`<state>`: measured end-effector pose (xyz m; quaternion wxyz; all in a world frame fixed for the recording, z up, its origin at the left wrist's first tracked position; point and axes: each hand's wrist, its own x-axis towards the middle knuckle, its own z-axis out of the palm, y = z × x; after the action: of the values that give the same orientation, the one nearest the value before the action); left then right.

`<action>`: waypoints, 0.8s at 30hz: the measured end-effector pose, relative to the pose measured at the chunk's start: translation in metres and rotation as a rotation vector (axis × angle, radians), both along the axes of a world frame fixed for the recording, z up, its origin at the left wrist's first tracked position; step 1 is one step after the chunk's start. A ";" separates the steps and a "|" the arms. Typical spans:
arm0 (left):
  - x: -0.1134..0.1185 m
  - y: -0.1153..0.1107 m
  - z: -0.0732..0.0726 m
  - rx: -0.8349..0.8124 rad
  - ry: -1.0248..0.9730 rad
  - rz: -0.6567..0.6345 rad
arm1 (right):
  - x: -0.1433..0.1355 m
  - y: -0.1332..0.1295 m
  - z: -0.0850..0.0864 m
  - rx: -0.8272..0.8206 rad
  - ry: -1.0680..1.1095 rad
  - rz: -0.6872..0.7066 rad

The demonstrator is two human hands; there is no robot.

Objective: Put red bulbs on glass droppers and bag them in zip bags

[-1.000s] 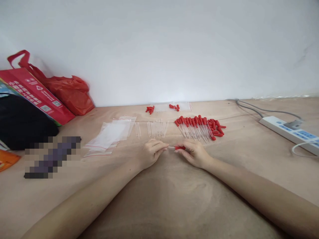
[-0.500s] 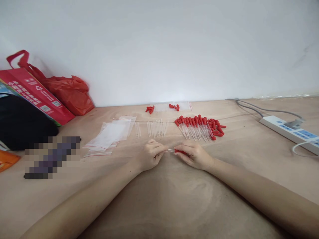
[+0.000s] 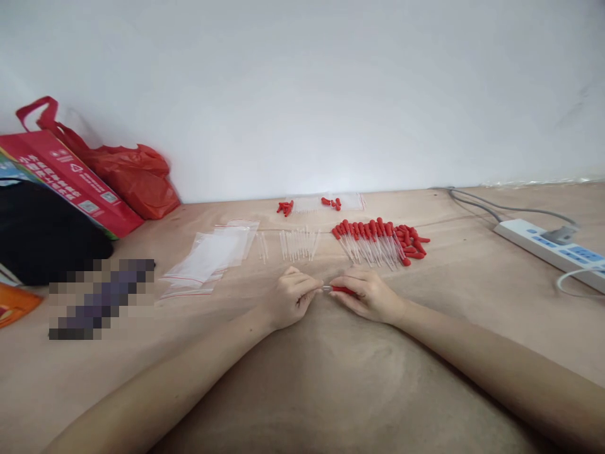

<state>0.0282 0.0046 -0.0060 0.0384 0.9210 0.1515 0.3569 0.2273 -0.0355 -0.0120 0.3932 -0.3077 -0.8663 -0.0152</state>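
My left hand pinches a thin clear dropper tube, most of it hidden by the fingers. Facing it, my right hand is closed on a red rubber bulb. Between the fingertips only a short piece of tube shows, at the bulb's mouth; I cannot tell how deep it sits. Beyond the right hand lies a row of droppers with red bulbs, beside a pile of loose red bulbs. Bare clear tubes lie side by side past the left hand.
Zip bags lie overlapping at the left. Farther back are more red bulbs and a flat clear bag. A white power strip with cables is at right. Red bags and a black item stand at left.
My left hand has moved slightly to the right, toward the right hand. Less of the clear tube shows between the fingertips. Both hands keep their grip.
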 end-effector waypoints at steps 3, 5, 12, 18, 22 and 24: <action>0.001 -0.001 0.000 -0.008 -0.003 0.013 | 0.000 0.000 -0.001 -0.008 0.004 -0.011; 0.002 -0.002 -0.001 -0.018 0.002 0.026 | 0.000 0.001 -0.001 -0.019 0.005 -0.026; 0.003 -0.005 -0.002 -0.055 0.018 0.033 | 0.000 0.002 -0.002 -0.058 0.000 -0.008; 0.003 -0.006 -0.003 -0.082 0.024 0.036 | 0.002 0.004 -0.002 -0.090 -0.003 0.047; 0.002 -0.006 -0.002 -0.087 0.031 0.032 | 0.005 0.005 0.000 -0.098 -0.004 0.093; 0.002 -0.005 -0.002 -0.088 0.032 0.031 | 0.006 0.006 0.000 -0.079 -0.021 0.091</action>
<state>0.0300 -0.0007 -0.0078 0.0708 0.9215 0.1819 0.3359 0.2330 -0.0296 -0.0124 0.3719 -0.2833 -0.8833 0.0338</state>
